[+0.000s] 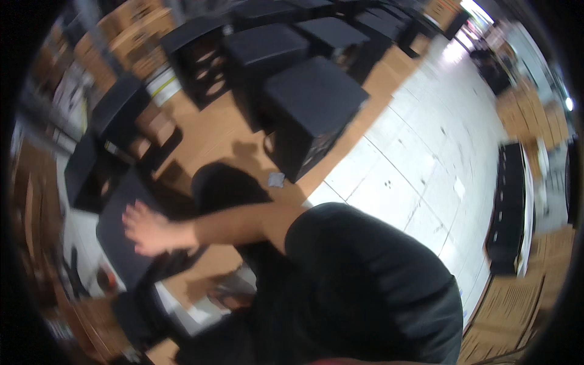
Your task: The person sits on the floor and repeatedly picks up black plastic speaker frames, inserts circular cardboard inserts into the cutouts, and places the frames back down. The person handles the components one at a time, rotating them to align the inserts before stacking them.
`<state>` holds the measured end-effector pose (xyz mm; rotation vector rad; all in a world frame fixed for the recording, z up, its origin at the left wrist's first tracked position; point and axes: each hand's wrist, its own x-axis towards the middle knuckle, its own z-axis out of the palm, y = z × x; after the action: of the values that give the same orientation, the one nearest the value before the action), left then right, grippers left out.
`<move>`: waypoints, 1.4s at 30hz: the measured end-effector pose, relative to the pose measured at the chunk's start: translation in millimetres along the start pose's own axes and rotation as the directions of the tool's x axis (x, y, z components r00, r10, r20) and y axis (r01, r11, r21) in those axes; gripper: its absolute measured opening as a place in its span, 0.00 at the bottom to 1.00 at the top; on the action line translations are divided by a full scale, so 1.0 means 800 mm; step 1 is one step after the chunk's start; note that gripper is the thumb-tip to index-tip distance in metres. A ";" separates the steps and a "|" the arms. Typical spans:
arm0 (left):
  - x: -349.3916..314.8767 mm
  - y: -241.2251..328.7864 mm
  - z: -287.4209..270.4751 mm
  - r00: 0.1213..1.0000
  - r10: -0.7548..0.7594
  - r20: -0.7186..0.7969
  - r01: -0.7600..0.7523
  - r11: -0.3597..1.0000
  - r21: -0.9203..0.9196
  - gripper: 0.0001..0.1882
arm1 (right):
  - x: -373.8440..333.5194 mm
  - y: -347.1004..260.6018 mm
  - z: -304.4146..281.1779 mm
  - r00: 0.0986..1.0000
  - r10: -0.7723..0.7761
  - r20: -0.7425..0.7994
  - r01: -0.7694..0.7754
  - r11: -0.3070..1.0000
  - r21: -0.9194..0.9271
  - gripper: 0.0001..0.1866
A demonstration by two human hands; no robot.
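Observation:
My right hand (155,231) reaches to the left, palm down with its fingers spread, over the top of a black speaker cabinet (118,210). It appears to lie flat on that surface, though the picture is blurred. No object shows in it. My left hand does not appear. Just beyond stand more black cabinets (121,109) with round openings in their sides. A bigger black cabinet (316,97) stands ahead, on brown cardboard sheets (207,125). My dark-clothed knee (225,185) is bent beside my forearm.
Rows of black cabinets (264,45) reach back along the cardboard. White floor tiles (395,164) run along the right, past a long black panel-like piece (508,207) and cardboard boxes (523,115). Stacked cartons (143,39) stand at the far left. A small grey scrap (276,179) lies on the cardboard.

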<state>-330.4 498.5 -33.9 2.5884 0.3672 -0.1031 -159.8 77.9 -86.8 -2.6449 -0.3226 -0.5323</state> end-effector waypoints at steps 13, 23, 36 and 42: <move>0.172 0.235 0.058 0.882 0.420 0.212 -0.319 0.866 -0.385 0.37 | 0.007 -0.012 0.021 1.000 -0.005 -0.011 0.006 0.989 0.147 0.27; 0.321 0.265 0.150 0.609 0.730 -0.310 -0.636 0.683 0.359 0.39 | 0.014 -0.002 0.043 0.992 -0.100 -0.082 0.102 0.995 0.012 0.44; 0.289 0.237 0.201 0.578 0.584 -0.570 -0.501 0.805 0.318 0.38 | 0.014 0.004 0.056 0.990 -0.118 -0.071 0.121 0.992 0.035 0.51; 0.263 0.257 0.178 0.642 0.580 -0.502 -0.514 0.811 0.281 0.38 | 0.005 -0.006 0.024 0.952 -0.181 -0.246 0.182 0.983 -0.017 0.52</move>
<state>-71.8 306.7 -86.9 2.6703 -0.2626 0.9170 -151.6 91.4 -99.1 -2.5197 -0.4912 -0.9092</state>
